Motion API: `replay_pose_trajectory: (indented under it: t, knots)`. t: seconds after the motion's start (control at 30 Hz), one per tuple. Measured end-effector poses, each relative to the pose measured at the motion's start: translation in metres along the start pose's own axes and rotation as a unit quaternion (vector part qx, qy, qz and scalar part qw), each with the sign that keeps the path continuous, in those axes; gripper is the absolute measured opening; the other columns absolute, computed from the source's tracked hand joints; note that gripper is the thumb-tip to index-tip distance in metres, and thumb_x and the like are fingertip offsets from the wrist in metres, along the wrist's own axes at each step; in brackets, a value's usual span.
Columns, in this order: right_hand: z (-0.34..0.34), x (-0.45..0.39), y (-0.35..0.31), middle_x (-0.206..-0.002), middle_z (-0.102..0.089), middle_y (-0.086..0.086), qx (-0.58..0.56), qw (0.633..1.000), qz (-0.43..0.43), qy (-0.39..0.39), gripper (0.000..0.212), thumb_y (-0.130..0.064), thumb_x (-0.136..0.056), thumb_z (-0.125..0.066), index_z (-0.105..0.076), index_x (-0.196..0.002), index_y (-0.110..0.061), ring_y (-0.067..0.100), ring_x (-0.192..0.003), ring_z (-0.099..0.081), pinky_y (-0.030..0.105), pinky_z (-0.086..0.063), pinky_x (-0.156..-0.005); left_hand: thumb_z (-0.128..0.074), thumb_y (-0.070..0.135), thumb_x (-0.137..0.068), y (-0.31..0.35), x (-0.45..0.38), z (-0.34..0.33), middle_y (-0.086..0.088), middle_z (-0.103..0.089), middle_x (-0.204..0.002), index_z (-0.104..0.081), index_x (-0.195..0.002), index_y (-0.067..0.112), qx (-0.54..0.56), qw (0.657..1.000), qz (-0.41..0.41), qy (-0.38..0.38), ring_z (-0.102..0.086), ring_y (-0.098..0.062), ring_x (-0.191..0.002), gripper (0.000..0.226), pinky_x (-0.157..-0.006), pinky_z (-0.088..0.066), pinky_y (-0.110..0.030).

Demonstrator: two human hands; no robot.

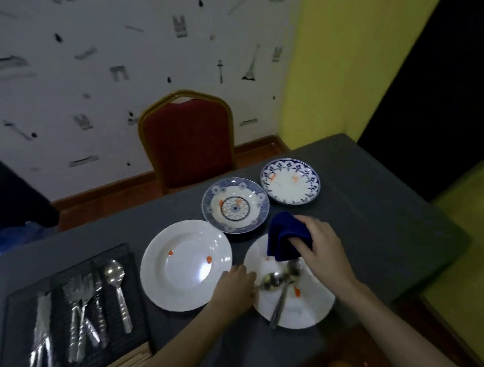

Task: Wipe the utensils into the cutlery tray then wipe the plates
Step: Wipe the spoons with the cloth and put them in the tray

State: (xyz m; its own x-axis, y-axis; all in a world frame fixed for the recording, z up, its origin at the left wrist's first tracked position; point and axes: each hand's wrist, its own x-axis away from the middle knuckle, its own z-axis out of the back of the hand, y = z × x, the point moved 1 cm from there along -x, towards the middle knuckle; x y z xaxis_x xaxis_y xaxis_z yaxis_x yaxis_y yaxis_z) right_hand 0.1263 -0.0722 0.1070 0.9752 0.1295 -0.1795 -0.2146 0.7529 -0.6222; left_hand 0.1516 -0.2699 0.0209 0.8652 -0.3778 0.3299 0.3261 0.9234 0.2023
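Left hand (235, 285): fingers on the handle of one spoon (270, 280) lying on the near white plate (310, 310); whether they pinch it I cannot tell.
Right hand (322, 243): clutches a blue cloth (286, 234) over that plate.
Second spoon (285, 289): on the same plate, unwiped.
Cutlery tray (74, 310): near left corner of the surface (375, 219), already holding forks, knives, a spoon.
Left to do: two spoons, then four red-smeared plates.

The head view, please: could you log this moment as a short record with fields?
left hand: grips a spoon on the near plate
right hand: holds a blue cloth above that plate
second spoon: lies on the near plate
cutlery tray: holds forks, knives and one spoon
plates with red smears: four
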Motion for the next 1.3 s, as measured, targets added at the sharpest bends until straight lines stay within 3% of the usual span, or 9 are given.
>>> replay_pose_trajectory:
  t: [0.17, 0.33, 0.47, 0.6, 0.7, 0.87, 1.03, 1.2, 1.3]
  knots:
    - [0.018, 0.023, 0.03, -0.116, -0.056, -0.011, 0.019, 0.998, -0.053, 0.022, 0.038, -0.023, -0.089, -0.062, -0.05, -0.125, -0.027, 0.006, -0.103, -0.046, 0.022, -0.039, -0.085, -0.044, 0.008, -0.095, 0.008, -0.006, -0.017, -0.012, -0.059, -0.117, -0.046, -0.121, 0.011, -0.021, 0.999, 0.004, -0.029, -0.058, -0.029, -0.106, 0.026, -0.087, -0.047, -0.037]
    - [0.019, 0.021, 0.034, -0.115, -0.056, -0.01, 0.009, 0.998, -0.055, 0.026, 0.038, -0.022, -0.089, -0.062, -0.051, -0.125, -0.026, 0.006, -0.103, -0.046, 0.021, -0.038, -0.083, -0.044, 0.014, -0.096, -0.003, -0.001, -0.001, -0.007, -0.063, -0.1, -0.06, -0.093, 0.012, 0.118, 0.991, 0.068, 0.012, -0.06, -0.018, -0.088, 0.016, -0.075, -0.046, -0.025]
    - [0.012, -0.006, 0.012, -0.112, -0.056, -0.013, -0.038, 0.998, -0.027, 0.034, 0.037, -0.022, -0.089, -0.062, -0.051, -0.124, -0.026, 0.008, -0.104, -0.049, 0.025, -0.043, -0.085, -0.041, 0.025, -0.101, -0.019, 0.027, 0.039, -0.005, -0.063, -0.083, -0.057, -0.094, 0.012, 0.36, 0.915, 0.175, 0.057, -0.055, -0.015, -0.068, 0.021, -0.061, -0.042, -0.025]
    - [-0.002, -0.041, -0.045, -0.11, -0.053, -0.012, -0.085, 0.994, 0.031, 0.063, 0.039, -0.02, -0.089, -0.063, -0.052, -0.126, -0.019, 0.01, -0.105, -0.049, 0.022, -0.038, -0.086, -0.041, 0.023, -0.099, -0.032, 0.065, 0.072, 0.001, -0.047, -0.057, -0.058, -0.093, 0.01, 0.561, 0.789, 0.233, 0.092, -0.032, -0.009, -0.04, 0.022, -0.041, -0.024, -0.023]
    - [-0.014, -0.052, -0.099, -0.114, -0.052, -0.012, -0.119, 0.985, 0.114, 0.053, 0.042, -0.019, -0.089, -0.064, -0.05, -0.129, -0.022, 0.005, -0.107, -0.044, 0.019, -0.036, -0.089, -0.041, 0.016, -0.098, -0.039, 0.09, 0.089, 0.004, -0.044, -0.051, -0.064, -0.09, 0.004, 0.607, 0.743, 0.24, 0.149, -0.03, -0.008, -0.036, 0.026, -0.042, -0.021, -0.021]
    - [-0.052, -0.049, -0.164, -0.125, -0.054, -0.006, -0.063, 0.942, 0.321, -0.073, 0.054, -0.026, -0.085, -0.065, -0.044, -0.135, -0.024, 0.01, -0.114, -0.046, 0.026, -0.038, -0.095, -0.04, 0.007, -0.097, -0.057, 0.125, 0.115, 0.006, -0.042, -0.048, -0.06, -0.084, 0.004, 0.631, 0.696, 0.225, 0.258, -0.03, -0.009, -0.039, 0.024, -0.04, -0.024, -0.022]
    - [-0.086, -0.052, -0.189, -0.135, -0.051, 0.002, -0.022, 0.915, 0.375, -0.15, 0.077, -0.023, -0.076, -0.076, -0.038, -0.141, -0.013, 0.018, -0.119, -0.045, 0.032, -0.042, -0.098, -0.042, 0.005, -0.097, -0.079, 0.158, 0.127, 0.001, -0.047, -0.056, -0.056, -0.082, 0.009, 0.554, 0.722, 0.218, 0.352, -0.039, -0.012, -0.048, 0.02, -0.048, -0.031, -0.025]
    - [-0.088, -0.076, -0.207, -0.113, -0.061, 0.002, -0.032, 0.914, 0.383, -0.131, 0.058, -0.021, -0.075, -0.07, -0.048, -0.128, -0.014, 0.02, -0.1, -0.051, 0.037, -0.046, -0.083, -0.047, 0.008, -0.093, -0.084, 0.172, 0.127, 0.006, -0.052, -0.058, -0.056, -0.075, 0.022, 0.463, 0.777, 0.244, 0.349, -0.043, -0.008, -0.05, 0.024, -0.046, -0.032, -0.019]
    - [-0.084, -0.081, -0.219, -0.105, -0.063, 0.001, -0.008, 0.909, 0.396, -0.128, 0.051, -0.03, -0.076, -0.062, -0.052, -0.123, -0.015, 0.022, -0.093, -0.053, 0.038, -0.045, -0.078, -0.047, 0.008, -0.093, -0.081, 0.166, 0.127, 0.006, -0.051, -0.058, -0.058, -0.081, 0.017, 0.473, 0.77, 0.252, 0.348, -0.042, -0.008, -0.049, 0.019, -0.048, -0.032, -0.019]
